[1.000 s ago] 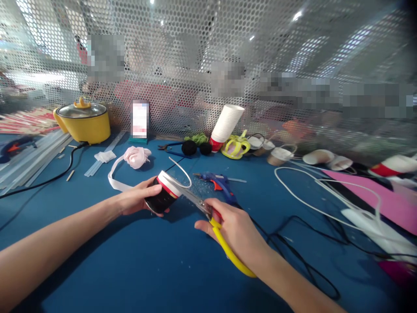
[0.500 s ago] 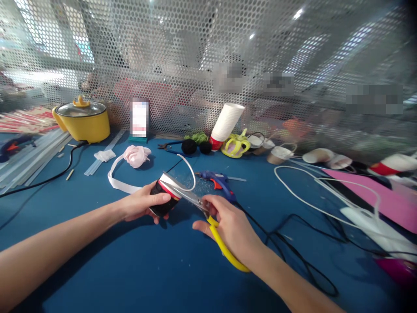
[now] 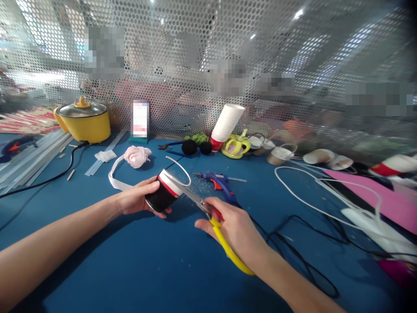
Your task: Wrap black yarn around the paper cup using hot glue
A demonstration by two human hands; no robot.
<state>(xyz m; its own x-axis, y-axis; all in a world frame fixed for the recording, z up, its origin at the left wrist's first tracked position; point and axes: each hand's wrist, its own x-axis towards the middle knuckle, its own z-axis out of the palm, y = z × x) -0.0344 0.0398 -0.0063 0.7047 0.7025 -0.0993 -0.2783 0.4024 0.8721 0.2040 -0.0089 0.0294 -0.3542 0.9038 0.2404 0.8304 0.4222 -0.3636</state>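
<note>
A paper cup (image 3: 163,193), black with a red and white band near its rim, lies tilted in my left hand (image 3: 140,198), the thumb on its near side and the fingers underneath. My right hand (image 3: 236,228) is closed around the yellow handle of a pair of scissors (image 3: 228,250). The scissor blades reach left to the cup's white rim. From the rim a thin white strip (image 3: 184,167) curls up and away. Behind the cup lies a pale pink ribbon rose (image 3: 137,156) with a white ribbon tail.
A blue glue gun (image 3: 220,180) lies just beyond the scissors, its black cord running right. At the back stand a yellow pot (image 3: 86,124), a phone (image 3: 140,119) and leaning stacked cups (image 3: 228,121). Glue sticks (image 3: 42,152) lie left, a pink sheet (image 3: 371,191) right.
The cup has turned a little in my left hand, showing more of its black side, and my left thumb has shifted left. The scissors and right hand have moved slightly right and down.
</note>
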